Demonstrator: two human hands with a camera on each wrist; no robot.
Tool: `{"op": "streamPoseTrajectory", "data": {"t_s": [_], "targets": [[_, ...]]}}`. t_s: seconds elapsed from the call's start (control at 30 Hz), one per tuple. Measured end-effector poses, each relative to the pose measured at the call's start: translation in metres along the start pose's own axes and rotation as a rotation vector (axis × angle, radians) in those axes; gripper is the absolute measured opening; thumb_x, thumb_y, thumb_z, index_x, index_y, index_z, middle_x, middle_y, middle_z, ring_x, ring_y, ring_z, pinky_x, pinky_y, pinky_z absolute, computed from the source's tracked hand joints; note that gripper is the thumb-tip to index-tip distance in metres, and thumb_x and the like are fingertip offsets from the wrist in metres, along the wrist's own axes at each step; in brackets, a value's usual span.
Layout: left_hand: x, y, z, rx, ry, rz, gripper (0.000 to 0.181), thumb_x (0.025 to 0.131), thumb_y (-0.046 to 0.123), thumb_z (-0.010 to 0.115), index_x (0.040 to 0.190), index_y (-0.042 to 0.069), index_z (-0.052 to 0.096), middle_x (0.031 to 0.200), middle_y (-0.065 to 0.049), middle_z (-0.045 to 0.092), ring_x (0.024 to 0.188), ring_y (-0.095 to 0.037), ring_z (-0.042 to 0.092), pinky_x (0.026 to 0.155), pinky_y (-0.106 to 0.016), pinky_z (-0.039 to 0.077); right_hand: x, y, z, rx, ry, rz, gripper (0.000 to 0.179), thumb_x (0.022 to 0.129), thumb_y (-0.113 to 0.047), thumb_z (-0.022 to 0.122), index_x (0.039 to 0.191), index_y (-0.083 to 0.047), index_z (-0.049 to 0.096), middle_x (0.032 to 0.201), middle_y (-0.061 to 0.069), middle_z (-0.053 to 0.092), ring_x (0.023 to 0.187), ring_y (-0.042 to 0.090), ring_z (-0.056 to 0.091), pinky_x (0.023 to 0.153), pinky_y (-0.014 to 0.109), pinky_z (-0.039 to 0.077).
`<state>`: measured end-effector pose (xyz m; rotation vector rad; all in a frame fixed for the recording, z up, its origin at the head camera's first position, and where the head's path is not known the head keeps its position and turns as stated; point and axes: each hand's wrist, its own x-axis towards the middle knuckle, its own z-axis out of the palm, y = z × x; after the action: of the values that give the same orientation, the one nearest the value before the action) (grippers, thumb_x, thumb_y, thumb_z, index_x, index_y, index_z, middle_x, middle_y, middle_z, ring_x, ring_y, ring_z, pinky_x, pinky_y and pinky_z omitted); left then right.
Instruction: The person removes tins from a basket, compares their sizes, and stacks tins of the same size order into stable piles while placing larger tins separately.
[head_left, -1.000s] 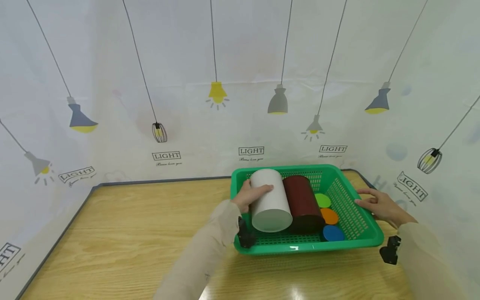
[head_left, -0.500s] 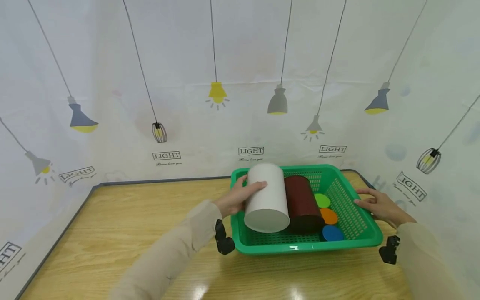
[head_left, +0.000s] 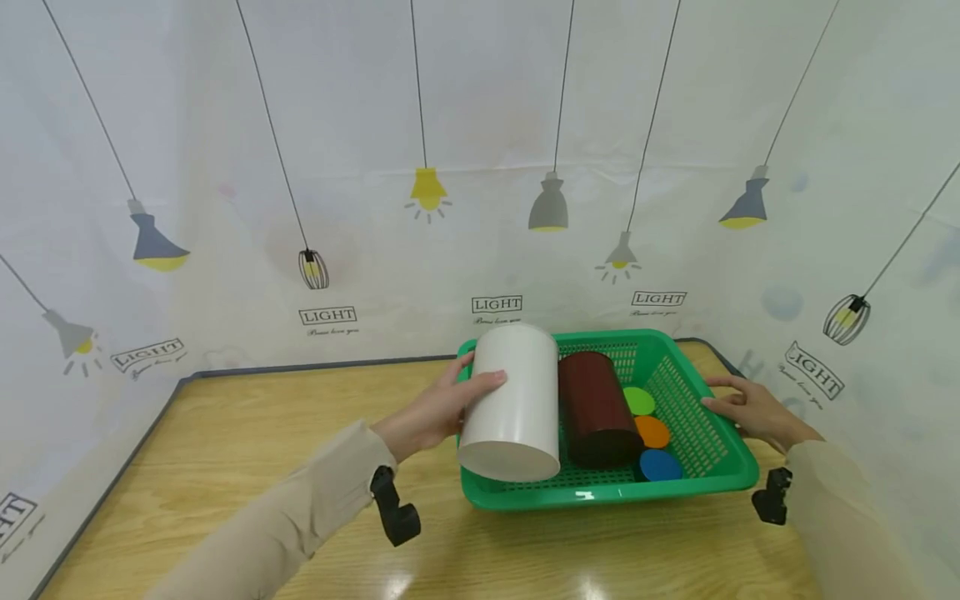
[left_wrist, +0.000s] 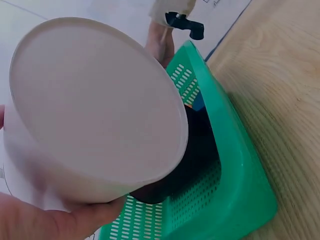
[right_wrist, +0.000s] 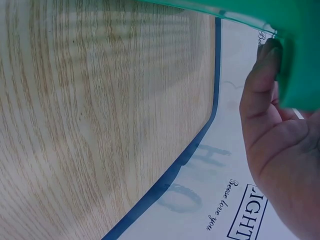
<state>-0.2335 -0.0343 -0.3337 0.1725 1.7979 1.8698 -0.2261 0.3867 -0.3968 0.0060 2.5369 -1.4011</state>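
Note:
My left hand [head_left: 442, 404] grips a white cylinder [head_left: 517, 383] from its left side, thumb across the top. The cylinder is tilted over the left part of a green plastic basket [head_left: 540, 502], and its flat end fills much of the left wrist view. A dark red cylinder [head_left: 597, 400] lies inside the basket, beside the white one. Right of it sit round-topped things in green [head_left: 639, 401], orange [head_left: 652, 432] and blue [head_left: 661, 465]. My right hand [head_left: 761, 412] holds the basket's right rim, fingers curled under it in the right wrist view.
The basket stands on a wood-grain table [head_left: 300, 433] near its back right corner. A white wall covering [head_left: 375, 250] printed with lamps rises behind and at both sides. A dark strip edges the table. Each wrist wears a black device [head_left: 395, 510].
The white cylinder has come up and to the left in my left hand, away from the dark red one. My right hand keeps its place on the rim.

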Motion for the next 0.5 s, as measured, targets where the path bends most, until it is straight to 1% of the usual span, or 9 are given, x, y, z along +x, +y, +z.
{"op": "streamPoseTrajectory", "data": {"t_s": [0.17,0.27,0.43,0.5], "targets": [[-0.018,0.003,-0.011,-0.027,-0.006,0.044,0.075,0.084,0.034,0.058,0.141,0.023,0.011,0.13,-0.02,0.033,0.107,-0.039,0.046,0.078,-0.048,0.045,0.001,0.002,-0.001,0.001,-0.001,0.004,0.062,0.092,-0.026,0.049,0.134,0.009,0.019,0.105,0.025,0.054,0.08,0.022,0.06,0.068,0.039,0.051],[-0.028,0.005,-0.02,-0.044,-0.015,0.075,0.072,0.087,0.031,0.055,0.141,0.021,0.009,0.132,-0.019,0.031,0.11,-0.039,0.045,0.08,-0.048,0.044,0.001,0.002,-0.001,0.006,-0.001,0.005,0.062,0.092,-0.026,0.049,0.134,0.008,0.019,0.104,0.024,0.055,0.079,0.022,0.06,0.067,0.039,0.051],[-0.044,0.008,-0.038,-0.063,-0.02,0.11,0.069,0.09,0.03,0.049,0.141,0.018,0.005,0.133,-0.02,0.028,0.111,-0.036,0.043,0.084,-0.048,0.042,0.001,0.001,0.0,0.013,-0.001,0.0,0.063,0.091,-0.027,0.05,0.134,0.008,0.02,0.104,0.024,0.055,0.079,0.023,0.061,0.067,0.039,0.051],[-0.051,0.01,-0.047,-0.072,-0.009,0.124,0.068,0.09,0.031,0.048,0.141,0.017,0.004,0.133,-0.02,0.026,0.11,-0.036,0.043,0.084,-0.048,0.041,0.0,0.001,-0.001,0.012,-0.005,-0.006,0.063,0.091,-0.027,0.05,0.134,0.009,0.019,0.105,0.025,0.055,0.08,0.023,0.06,0.068,0.04,0.051]]}}
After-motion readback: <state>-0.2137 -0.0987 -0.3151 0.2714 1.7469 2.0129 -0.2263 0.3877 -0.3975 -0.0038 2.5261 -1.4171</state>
